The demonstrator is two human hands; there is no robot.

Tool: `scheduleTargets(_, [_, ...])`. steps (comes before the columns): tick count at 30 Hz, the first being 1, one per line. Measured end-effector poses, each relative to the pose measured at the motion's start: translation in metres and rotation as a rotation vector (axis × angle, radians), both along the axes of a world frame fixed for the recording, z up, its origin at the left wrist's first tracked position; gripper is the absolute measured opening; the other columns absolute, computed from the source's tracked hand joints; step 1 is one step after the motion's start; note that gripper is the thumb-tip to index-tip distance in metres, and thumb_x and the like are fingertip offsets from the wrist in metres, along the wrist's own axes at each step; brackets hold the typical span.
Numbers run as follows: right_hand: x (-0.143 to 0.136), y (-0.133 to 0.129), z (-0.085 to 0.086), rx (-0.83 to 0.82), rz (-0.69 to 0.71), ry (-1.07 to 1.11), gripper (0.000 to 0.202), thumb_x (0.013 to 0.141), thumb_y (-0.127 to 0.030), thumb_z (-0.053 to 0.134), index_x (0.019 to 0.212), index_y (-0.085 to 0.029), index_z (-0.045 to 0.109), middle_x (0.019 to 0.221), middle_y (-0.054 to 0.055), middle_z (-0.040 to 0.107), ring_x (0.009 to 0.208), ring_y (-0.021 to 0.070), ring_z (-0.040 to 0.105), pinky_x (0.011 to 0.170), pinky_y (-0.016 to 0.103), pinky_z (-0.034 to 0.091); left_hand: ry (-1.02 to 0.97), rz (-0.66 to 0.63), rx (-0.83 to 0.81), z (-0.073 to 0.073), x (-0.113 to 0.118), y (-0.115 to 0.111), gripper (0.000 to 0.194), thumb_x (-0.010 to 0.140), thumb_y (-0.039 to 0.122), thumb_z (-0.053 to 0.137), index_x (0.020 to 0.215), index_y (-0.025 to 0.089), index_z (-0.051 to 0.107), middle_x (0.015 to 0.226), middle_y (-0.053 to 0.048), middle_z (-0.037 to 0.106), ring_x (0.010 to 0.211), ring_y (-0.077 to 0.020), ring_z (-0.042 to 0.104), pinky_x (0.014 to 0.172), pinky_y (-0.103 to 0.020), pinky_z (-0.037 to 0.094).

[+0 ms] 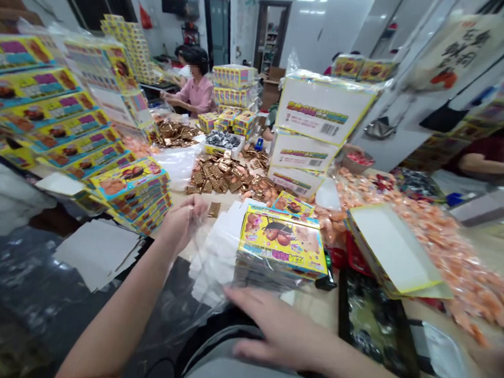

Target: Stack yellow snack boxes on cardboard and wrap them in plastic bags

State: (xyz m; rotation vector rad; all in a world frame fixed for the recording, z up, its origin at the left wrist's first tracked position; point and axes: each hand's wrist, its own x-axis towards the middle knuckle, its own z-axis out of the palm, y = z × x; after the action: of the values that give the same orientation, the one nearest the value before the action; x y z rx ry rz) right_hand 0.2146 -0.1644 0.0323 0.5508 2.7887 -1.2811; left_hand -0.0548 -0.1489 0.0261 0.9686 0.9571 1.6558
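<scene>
A yellow printed box (pixel 283 240) stands in front of me at the table edge, inside a clear plastic bag (pixel 210 261). My left hand (pixel 185 219) is closed on the bag, to the left of the box, and the film stretches out from it. Below the box's near side, my right hand (pixel 272 326) lies flat with fingers stretched out, close to the bag's near edge. Whether its fingertips press on the film I cannot tell. White paper sheets (pixel 227 225) are spread left of the box. Motion blurs both hands slightly.
Tall stacks of yellow boxes (pixel 62 118) rise on the left, and wrapped boxes (pixel 308 124) stand ahead. Brown-gold packets (pixel 222 172) and orange packets (pixel 425 241) are heaped on the table. An open box or lid (pixel 397 245) lies right. A person in pink (pixel 198 96) sits opposite.
</scene>
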Motion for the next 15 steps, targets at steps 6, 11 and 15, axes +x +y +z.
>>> scheduleTargets(6, [0.018, -0.003, -0.005, 0.367, -0.095, -0.328, 0.024, 0.097, -0.023, 0.045, 0.090, -0.019, 0.067, 0.087, 0.007, 0.073, 0.078, 0.0206, 0.066, 0.068, 0.030, 0.044, 0.670, -0.025, -0.333, 0.002, -0.062, 0.004, 0.016, 0.065, 0.029, 0.076, 0.074, 0.021, 0.065, 0.077, -0.002, 0.063, 0.078, -0.0191, 0.057, 0.068, -0.026, 0.043])
scheduleTargets(11, [0.052, 0.020, 0.052, 0.302, 0.055, -0.388, 0.019, 0.093, -0.024, 0.051, 0.087, -0.020, 0.069, 0.076, 0.003, 0.071, 0.068, 0.0166, 0.064, 0.061, 0.025, 0.038, 1.369, -0.329, -0.080, 0.075, -0.039, -0.018, 0.064, 0.080, 0.039, 0.072, 0.139, 0.025, 0.053, 0.147, -0.006, 0.051, 0.133, -0.0286, 0.045, 0.113, -0.039, 0.030])
scheduleTargets(15, [0.041, 0.033, 0.091, 0.186, 0.015, -0.263, 0.020, 0.095, -0.024, 0.050, 0.098, -0.023, 0.071, 0.087, 0.000, 0.072, 0.074, 0.0130, 0.064, 0.064, 0.021, 0.040, 1.308, -0.930, 0.159, 0.121, 0.052, -0.030, 0.069, 0.090, 0.056, 0.056, 0.149, 0.026, 0.039, 0.147, -0.007, 0.052, 0.129, -0.0239, 0.053, 0.106, -0.032, 0.040])
